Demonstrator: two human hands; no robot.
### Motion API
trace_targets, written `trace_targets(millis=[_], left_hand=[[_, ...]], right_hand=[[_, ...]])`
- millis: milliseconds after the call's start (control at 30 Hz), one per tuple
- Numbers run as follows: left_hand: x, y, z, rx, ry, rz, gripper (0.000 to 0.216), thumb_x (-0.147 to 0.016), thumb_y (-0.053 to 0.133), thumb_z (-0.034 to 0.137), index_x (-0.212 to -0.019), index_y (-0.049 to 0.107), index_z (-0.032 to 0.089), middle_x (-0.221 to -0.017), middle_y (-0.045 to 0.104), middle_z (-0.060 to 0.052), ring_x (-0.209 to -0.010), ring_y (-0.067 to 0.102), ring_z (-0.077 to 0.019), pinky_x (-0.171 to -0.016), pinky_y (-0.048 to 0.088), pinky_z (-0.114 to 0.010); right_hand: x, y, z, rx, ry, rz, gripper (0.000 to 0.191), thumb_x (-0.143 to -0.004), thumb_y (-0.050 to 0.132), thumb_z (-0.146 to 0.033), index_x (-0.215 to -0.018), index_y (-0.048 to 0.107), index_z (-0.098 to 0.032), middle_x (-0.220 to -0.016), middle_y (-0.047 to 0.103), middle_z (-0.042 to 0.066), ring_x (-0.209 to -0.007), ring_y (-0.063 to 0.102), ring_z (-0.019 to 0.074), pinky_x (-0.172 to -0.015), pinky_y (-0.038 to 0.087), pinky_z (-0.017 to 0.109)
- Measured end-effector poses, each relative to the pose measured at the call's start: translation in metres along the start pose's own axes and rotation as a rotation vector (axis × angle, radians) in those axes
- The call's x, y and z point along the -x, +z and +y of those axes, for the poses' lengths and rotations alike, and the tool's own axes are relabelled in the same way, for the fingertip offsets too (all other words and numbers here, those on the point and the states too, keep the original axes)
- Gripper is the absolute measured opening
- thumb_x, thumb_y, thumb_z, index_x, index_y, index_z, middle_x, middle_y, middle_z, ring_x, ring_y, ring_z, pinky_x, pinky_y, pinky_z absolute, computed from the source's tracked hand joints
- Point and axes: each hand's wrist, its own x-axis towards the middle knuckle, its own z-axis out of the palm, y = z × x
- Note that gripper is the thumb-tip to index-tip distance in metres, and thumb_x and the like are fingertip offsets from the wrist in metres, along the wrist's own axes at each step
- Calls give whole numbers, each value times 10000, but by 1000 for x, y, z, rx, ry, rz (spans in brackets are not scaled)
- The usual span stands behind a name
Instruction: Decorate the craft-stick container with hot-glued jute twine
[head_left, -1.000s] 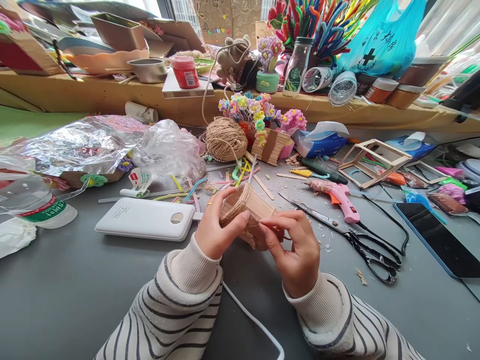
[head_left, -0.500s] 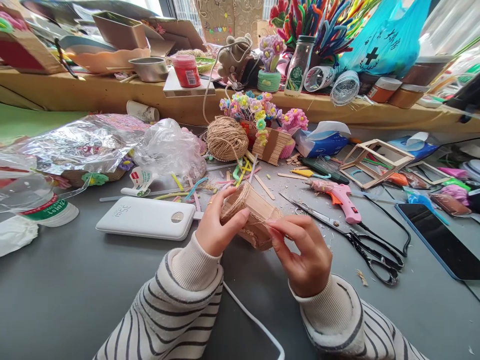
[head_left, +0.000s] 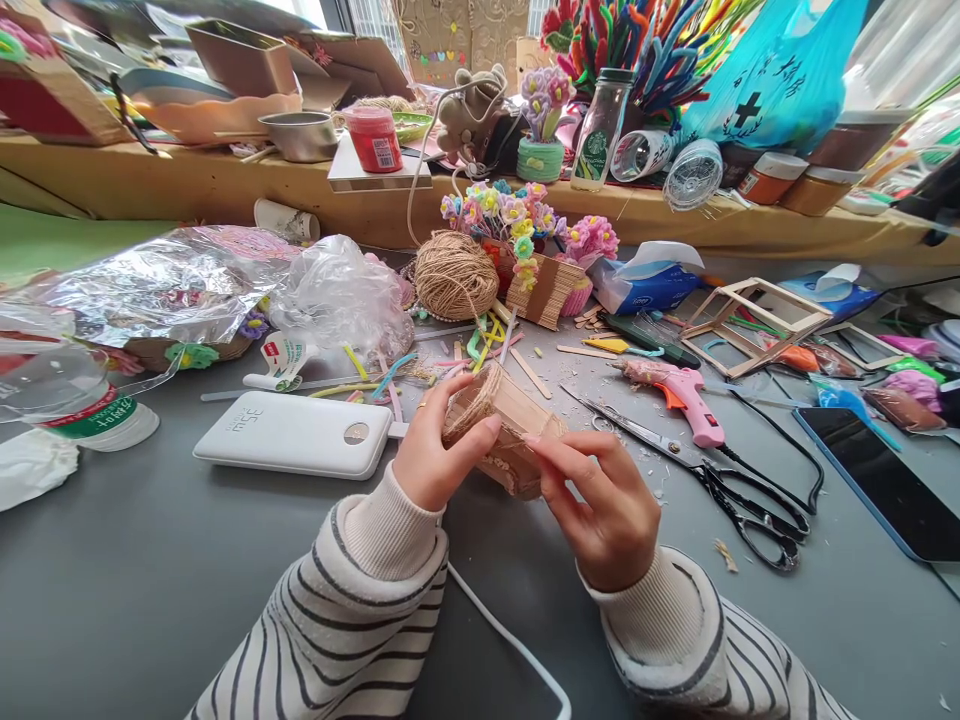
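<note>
A small craft-stick box (head_left: 529,408) with twine along its edges is tilted on its side above the grey table. My left hand (head_left: 439,445) grips its left end, thumb on the near side and fingers behind. Thumb and forefinger of my right hand (head_left: 600,500) are pinched together at the box's near right edge, touching it. Whatever is between those fingertips is too small to make out. Behind the box lie a ball of twine (head_left: 456,275) and a bundle of craft sticks (head_left: 549,292).
To the right lie large scissors (head_left: 697,470), a pink glue gun (head_left: 694,405) and a phone (head_left: 889,480). A white power bank (head_left: 294,436) with a cable sits left of my hands. A plastic bottle (head_left: 97,400) stands at far left; wooden frames (head_left: 757,320) are at back right.
My right fingertips have shifted slightly left along the box's edge. My left hand and the box have hardly moved.
</note>
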Motion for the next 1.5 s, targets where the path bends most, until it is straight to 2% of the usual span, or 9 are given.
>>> trace_targets(millis=[200, 400, 600, 1267, 1500], left_hand=[[0, 0, 1, 3, 4, 0, 616, -655, 579, 503, -1149, 485, 146, -1332, 432, -132, -1275, 316, -295, -1070, 191, -451], [0, 0, 0, -36, 11, -31, 687, -678, 539, 543, -1186, 436, 93, -1341, 402, -168, -1273, 312, -311, -1061, 213, -454], [0, 0, 0, 0, 2, -9, 624, -664, 569, 515, -1154, 468, 143, -1329, 427, -135, -1275, 313, -299, -1069, 195, -452], [0, 2, 0, 6, -9, 6, 645, -643, 569, 522, -1147, 465, 133, -1305, 447, -144, -1264, 322, -321, -1058, 206, -476], [1, -3, 1, -8, 2, -54, 666, -644, 587, 532, -1174, 446, 153, -1334, 416, -131, -1278, 300, -314, -1060, 211, -464]], right_hand=[[0, 1, 0, 12, 1, -2, 292, -745, 554, -36, -994, 616, -176, -781, 572, 39, -714, 562, 132, -654, 510, 264], [0, 2, -1, 22, 0, 3, 277, -751, 554, -42, -988, 613, -171, -793, 574, 40, -728, 560, 129, -664, 509, 260], [0, 3, -1, 20, 2, 1, 283, -753, 553, -46, -993, 609, -187, -780, 571, 33, -720, 559, 131, -656, 512, 267], [1, 3, -2, 15, 7, 2, 301, -742, 551, -40, -999, 614, -184, -793, 576, 39, -734, 568, 138, -666, 513, 271], [1, 4, -3, 17, 25, 36, 321, -749, 540, -55, -1013, 612, -223, -784, 578, 26, -710, 573, 130, -638, 523, 270]])
